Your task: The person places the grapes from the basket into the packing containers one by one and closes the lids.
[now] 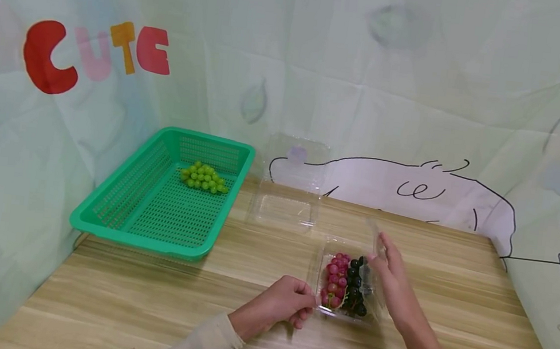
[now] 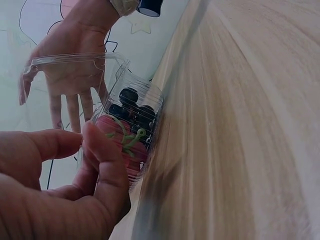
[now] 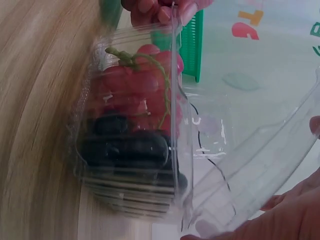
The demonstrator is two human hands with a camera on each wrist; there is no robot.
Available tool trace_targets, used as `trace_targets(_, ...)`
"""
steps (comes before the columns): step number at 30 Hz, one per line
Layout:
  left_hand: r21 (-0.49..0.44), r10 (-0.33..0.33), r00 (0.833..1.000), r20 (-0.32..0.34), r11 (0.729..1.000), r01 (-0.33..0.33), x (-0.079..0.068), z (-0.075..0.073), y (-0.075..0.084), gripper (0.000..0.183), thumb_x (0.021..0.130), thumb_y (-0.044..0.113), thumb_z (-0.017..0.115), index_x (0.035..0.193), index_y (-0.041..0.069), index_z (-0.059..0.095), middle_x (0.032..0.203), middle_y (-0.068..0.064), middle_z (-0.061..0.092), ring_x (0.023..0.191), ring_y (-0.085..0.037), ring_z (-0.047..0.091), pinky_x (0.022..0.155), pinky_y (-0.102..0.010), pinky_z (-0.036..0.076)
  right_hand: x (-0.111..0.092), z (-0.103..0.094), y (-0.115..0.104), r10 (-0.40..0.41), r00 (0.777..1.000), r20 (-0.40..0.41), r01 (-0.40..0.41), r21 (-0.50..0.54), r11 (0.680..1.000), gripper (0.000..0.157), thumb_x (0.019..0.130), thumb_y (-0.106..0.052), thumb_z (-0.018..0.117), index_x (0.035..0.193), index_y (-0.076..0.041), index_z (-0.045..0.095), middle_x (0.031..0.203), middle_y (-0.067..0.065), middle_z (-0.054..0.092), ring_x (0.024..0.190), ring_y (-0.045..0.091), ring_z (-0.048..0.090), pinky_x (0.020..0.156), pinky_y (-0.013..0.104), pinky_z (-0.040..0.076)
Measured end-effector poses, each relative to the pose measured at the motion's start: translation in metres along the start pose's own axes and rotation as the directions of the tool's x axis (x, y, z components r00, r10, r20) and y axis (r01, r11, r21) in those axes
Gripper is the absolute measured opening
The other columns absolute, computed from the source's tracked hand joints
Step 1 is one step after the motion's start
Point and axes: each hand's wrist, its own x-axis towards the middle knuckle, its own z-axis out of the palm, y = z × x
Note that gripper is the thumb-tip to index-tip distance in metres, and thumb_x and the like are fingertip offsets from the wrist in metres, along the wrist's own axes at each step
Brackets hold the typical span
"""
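Observation:
A clear plastic clamshell box (image 1: 323,271) sits on the table with its lid (image 3: 265,160) raised on the right. Inside lie a bunch of red grapes (image 1: 334,278) on the left and black grapes (image 1: 352,301) on the right. My left hand (image 1: 286,302) pinches the near left corner of the box's rim between thumb and forefinger. On the other side, my right hand (image 1: 396,283) has its fingers extended against the outside of the raised lid. In the left wrist view, the right palm (image 2: 75,75) shows through the clear lid.
A green plastic basket (image 1: 147,243) at the left holds a bunch of green grapes (image 1: 204,177). Behind the box stands another clear clamshell box (image 1: 284,209), its lid up against the printed curtain (image 1: 324,58). The wooden table (image 1: 475,323) extends to the right.

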Motion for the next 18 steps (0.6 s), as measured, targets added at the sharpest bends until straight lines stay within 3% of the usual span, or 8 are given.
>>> trace_targets(13, 0.011, 0.013, 1.0, -0.004, 1.0, -0.013, 0.001, -0.001, -0.001, 0.015, 0.095, 0.006, 0.066, 0.083, -0.003, 0.065, 0.065, -0.001, 0.056, 0.049, -0.008, 0.051, 0.045, -0.017, 0.047, 0.004, 0.016, -0.008, -0.043, 0.995, -0.092, 0.027, -0.165, 0.986, 0.075, 0.105, -0.039, 0.049, 0.161, -0.004, 0.015, 0.165, 0.028, 0.015, 0.151, 0.048, 0.015, 0.118, 0.07, 0.015)
trace_targets(18, 0.018, 0.011, 1.0, -0.001, 1.0, -0.011, 0.0, -0.001, 0.001, 0.016, 0.095, 0.007, 0.066, 0.083, -0.004, 0.065, 0.064, -0.001, 0.056, 0.049, -0.008, 0.051, 0.046, -0.017, 0.048, 0.007, 0.021, -0.009, -0.039, 0.993, -0.109, 0.011, -0.247, 0.969, 0.078, 0.104, -0.043, 0.051, 0.16, -0.001, 0.018, 0.165, 0.027, 0.016, 0.151, 0.047, 0.016, 0.119, 0.068, 0.017)
